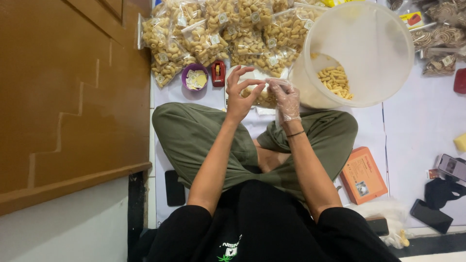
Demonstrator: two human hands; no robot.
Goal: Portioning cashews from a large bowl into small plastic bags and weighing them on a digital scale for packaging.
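Black shirt [262,223]: filling the bottom edge, nearest the camera.
Green trousers [194,140]: covering crossed legs, sitting on the floor.
Dark phone [174,188]: lying flat just beside the left knee.
Orange box [362,174]: lying near the right knee, tilted.
Second phone [431,216]: lying well apart to the right, near a black bundle [441,191].
Floor sheet [422,126]: pale, spreading under everything.
Left hand [240,94]: bare, rising over the lap, thumb and forefinger pinching together on the top edge of the clear bag, other fingers fanning upward.
Right hand [287,99]: wearing a thin clear glove, a dark band circling the wrist, fingertips closing on the same bag edge from the other side.
Clear bag [262,96]: hanging between both hands above the lap, holding yellow-brown snack pieces; whether its mouth is sealed cannot be told.
Purple bowl [194,76]: standing just beyond the left hand, holding small pale paper slips.
Red tool [218,73]: small, lying just beside the bowl.
White tub [359,51]: large, round, tilting just beyond the right hand, a heap of loose snack pieces [335,80] resting inside.
Packed bags [218,34]: piling in rows at the far edge, each filled with the same snack.
Darker snack bags [441,34]: lying at the far right.
Brown wooden panel [68,97]: running along the left side.
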